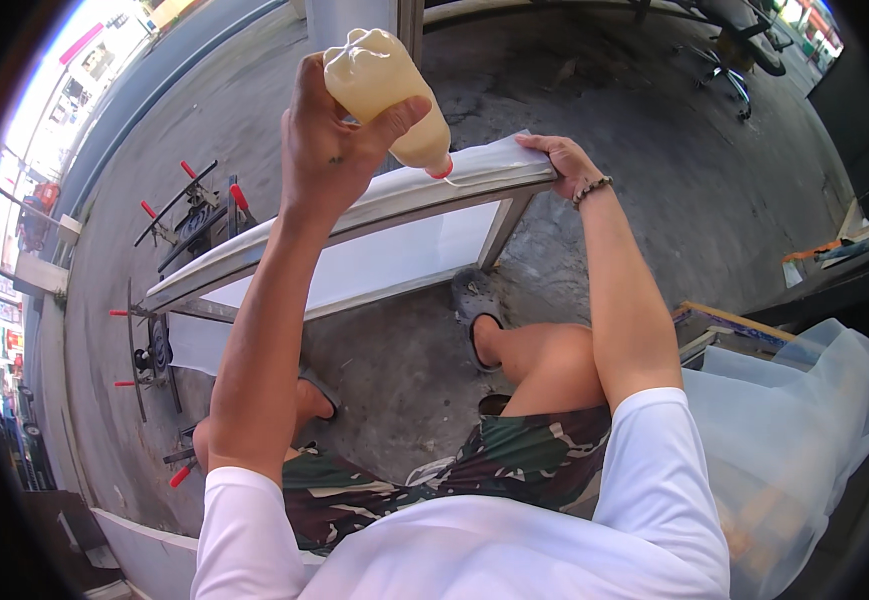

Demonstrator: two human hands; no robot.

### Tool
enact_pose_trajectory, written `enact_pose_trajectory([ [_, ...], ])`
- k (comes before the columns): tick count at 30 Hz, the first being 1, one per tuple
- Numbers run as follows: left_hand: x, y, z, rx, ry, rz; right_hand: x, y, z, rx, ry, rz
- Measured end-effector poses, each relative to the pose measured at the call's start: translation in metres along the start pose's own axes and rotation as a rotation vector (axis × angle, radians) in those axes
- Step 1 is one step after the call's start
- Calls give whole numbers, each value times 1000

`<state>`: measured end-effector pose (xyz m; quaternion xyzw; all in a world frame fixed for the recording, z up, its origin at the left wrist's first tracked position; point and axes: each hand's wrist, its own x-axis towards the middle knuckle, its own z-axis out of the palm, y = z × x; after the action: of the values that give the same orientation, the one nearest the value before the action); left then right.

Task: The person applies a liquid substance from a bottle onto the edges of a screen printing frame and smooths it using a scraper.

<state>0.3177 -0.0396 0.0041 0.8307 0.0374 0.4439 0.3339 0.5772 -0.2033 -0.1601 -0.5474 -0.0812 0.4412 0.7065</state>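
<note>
My left hand (339,150) is wrapped round a clear plastic bottle (389,95) filled with a cream-coloured liquid. The bottle is tilted upside down, its red cap (440,168) pointing down at the upper edge of a wooden frame (374,213). A thin pale strand runs from the cap's tip toward that edge. White fabric (479,158) lies along the frame's upper side and also shows through its opening. At the frame's right corner my right hand (562,163) grips the fabric and the wood, fingers over the top. The frame stands tilted in front of my legs.
Black clamps with red handles (194,222) lie on the concrete floor (554,75) at the left. To the right, translucent plastic sheeting (794,420) hangs beside more frames (729,325). A post (359,20) rises ahead, and a wheeled chair base (724,75) stands far right.
</note>
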Motion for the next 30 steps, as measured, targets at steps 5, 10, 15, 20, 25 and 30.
enact_pose_trajectory([
  [5,-7,2,-21,67,7,-3,-2,-1,2,-2,28,1],
  [10,-13,2,-41,5,26,-44,-4,-3,3,-17,23,12],
  [15,-16,1,-60,12,53,-39,-1,-4,-4,-44,-12,13],
  [20,-22,1,-83,51,62,-75,-3,-3,1,-62,18,23],
  [25,-29,2,-105,63,80,-90,5,-1,-10,-61,-9,14],
  [30,-37,-5,-133,84,100,-113,6,0,-11,-63,-14,16],
])
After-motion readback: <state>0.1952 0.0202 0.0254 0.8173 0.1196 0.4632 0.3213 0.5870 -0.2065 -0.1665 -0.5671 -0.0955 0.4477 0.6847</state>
